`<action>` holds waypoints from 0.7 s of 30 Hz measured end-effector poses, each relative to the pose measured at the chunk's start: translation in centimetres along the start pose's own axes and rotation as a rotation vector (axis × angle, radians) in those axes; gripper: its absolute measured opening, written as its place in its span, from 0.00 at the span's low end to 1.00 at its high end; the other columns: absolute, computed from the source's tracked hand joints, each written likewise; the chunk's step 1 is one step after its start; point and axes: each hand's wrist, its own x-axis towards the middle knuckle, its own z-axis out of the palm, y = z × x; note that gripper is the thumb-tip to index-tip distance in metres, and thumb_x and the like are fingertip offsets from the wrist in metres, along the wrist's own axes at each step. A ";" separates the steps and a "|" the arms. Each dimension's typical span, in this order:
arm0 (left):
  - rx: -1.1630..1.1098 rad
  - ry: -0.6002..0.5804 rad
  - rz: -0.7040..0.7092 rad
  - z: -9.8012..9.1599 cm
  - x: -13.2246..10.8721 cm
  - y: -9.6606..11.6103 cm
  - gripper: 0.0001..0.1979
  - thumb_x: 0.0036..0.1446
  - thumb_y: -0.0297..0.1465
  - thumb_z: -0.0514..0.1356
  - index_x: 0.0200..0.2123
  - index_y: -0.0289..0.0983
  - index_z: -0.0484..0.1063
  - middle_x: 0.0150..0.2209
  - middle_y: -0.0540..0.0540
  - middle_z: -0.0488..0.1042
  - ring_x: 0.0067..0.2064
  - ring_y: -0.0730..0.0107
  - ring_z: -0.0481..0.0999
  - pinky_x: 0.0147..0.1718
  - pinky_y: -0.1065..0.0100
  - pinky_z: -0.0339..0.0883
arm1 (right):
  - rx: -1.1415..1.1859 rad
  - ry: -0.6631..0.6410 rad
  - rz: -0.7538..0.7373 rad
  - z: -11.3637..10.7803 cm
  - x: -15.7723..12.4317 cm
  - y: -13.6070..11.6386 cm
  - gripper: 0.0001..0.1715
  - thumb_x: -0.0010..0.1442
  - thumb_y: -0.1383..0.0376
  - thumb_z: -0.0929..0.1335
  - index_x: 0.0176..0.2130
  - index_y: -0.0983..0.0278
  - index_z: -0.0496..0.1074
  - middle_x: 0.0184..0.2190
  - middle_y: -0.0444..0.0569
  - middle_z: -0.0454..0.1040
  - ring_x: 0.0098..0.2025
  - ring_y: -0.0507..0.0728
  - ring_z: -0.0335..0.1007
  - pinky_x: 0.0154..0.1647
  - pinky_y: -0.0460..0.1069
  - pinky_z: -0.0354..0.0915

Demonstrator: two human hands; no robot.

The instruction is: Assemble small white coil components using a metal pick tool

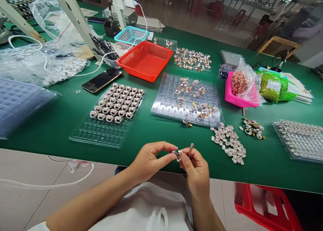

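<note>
My left hand (151, 158) pinches a small silver-white housing (177, 155) between thumb and forefinger, over the table's front edge. A bit of green shows inside it. Against its other side press the fingers of my right hand (198, 174). From that same fist a flat, narrow metal tool (191, 149) sticks up; its lower part is hidden. To the right of my hands lies a loose heap of pale, rounded caps (229, 142). Ahead, a clear tray (166, 100) bears scattered housings with yellow bits. At left, another clear tray (96, 133) holds rows of silver-white housings (117, 105).
A red basket (148, 64) and a blue basket (131, 36) stand behind the trays. Near them lie a phone (102, 79) and a white cable. A pink basket (241, 98) holds bagged copper-coloured parts. Stacked trays (22, 103) sit far left; a filled tray (300, 140) sits right.
</note>
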 end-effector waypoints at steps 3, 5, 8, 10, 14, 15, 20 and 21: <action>0.027 -0.030 0.000 -0.2 0.0 0.0 0.09 0.57 0.33 0.67 0.39 0.37 0.84 0.37 0.44 0.85 0.40 0.61 0.82 0.43 0.65 0.73 | -0.023 -0.010 -0.016 -0.1 -0.1 -0.2 0.14 0.63 0.53 0.72 0.37 0.62 0.78 0.28 0.45 0.74 0.27 0.50 0.64 0.28 0.45 0.65; 0.026 -0.040 -0.013 -0.4 0.0 0.0 0.09 0.57 0.34 0.68 0.39 0.37 0.84 0.37 0.44 0.86 0.40 0.61 0.83 0.43 0.65 0.74 | -0.042 -0.018 -0.027 -0.1 -0.1 -0.3 0.14 0.63 0.54 0.72 0.36 0.62 0.78 0.28 0.44 0.74 0.26 0.50 0.64 0.27 0.45 0.64; 0.023 -0.057 -0.039 -0.5 0.1 0.0 0.10 0.57 0.35 0.68 0.39 0.37 0.84 0.37 0.44 0.86 0.40 0.60 0.83 0.42 0.65 0.74 | -0.087 -0.024 -0.058 -0.2 0.0 -0.3 0.13 0.63 0.55 0.72 0.36 0.62 0.78 0.28 0.45 0.75 0.27 0.51 0.65 0.26 0.45 0.64; 0.033 -0.061 -0.045 -0.5 0.1 0.1 0.10 0.57 0.35 0.68 0.40 0.37 0.84 0.37 0.44 0.86 0.40 0.60 0.83 0.42 0.65 0.74 | -0.107 -0.024 -0.076 -0.3 0.0 -0.3 0.13 0.63 0.55 0.72 0.36 0.62 0.79 0.28 0.45 0.75 0.27 0.51 0.65 0.27 0.45 0.64; 0.142 0.007 0.022 -0.3 0.2 0.3 0.08 0.57 0.32 0.66 0.40 0.37 0.83 0.37 0.44 0.85 0.39 0.62 0.83 0.40 0.66 0.75 | -0.109 -0.027 -0.060 -0.2 0.0 -0.4 0.15 0.63 0.54 0.72 0.36 0.63 0.79 0.26 0.45 0.74 0.25 0.50 0.63 0.25 0.45 0.64; 0.184 0.024 0.066 -0.3 0.2 0.4 0.07 0.57 0.30 0.66 0.39 0.37 0.83 0.36 0.45 0.85 0.37 0.63 0.83 0.39 0.67 0.74 | -0.104 -0.034 -0.057 -0.1 0.0 -0.5 0.15 0.63 0.53 0.72 0.35 0.63 0.79 0.26 0.44 0.74 0.25 0.50 0.63 0.25 0.44 0.64; 0.322 0.044 0.313 -0.2 0.4 0.4 0.06 0.56 0.26 0.64 0.37 0.38 0.81 0.32 0.45 0.83 0.35 0.65 0.81 0.37 0.67 0.73 | -0.113 -0.118 -0.109 -0.2 -0.2 -0.9 0.12 0.66 0.56 0.70 0.36 0.62 0.78 0.28 0.45 0.76 0.27 0.51 0.69 0.28 0.45 0.66; 0.334 0.035 0.343 -0.2 0.4 0.4 0.06 0.57 0.26 0.64 0.37 0.38 0.81 0.32 0.45 0.83 0.35 0.65 0.81 0.36 0.67 0.73 | -0.136 -0.136 -0.139 -0.3 -0.2 -0.9 0.11 0.66 0.58 0.70 0.37 0.61 0.78 0.29 0.46 0.76 0.29 0.52 0.70 0.29 0.46 0.68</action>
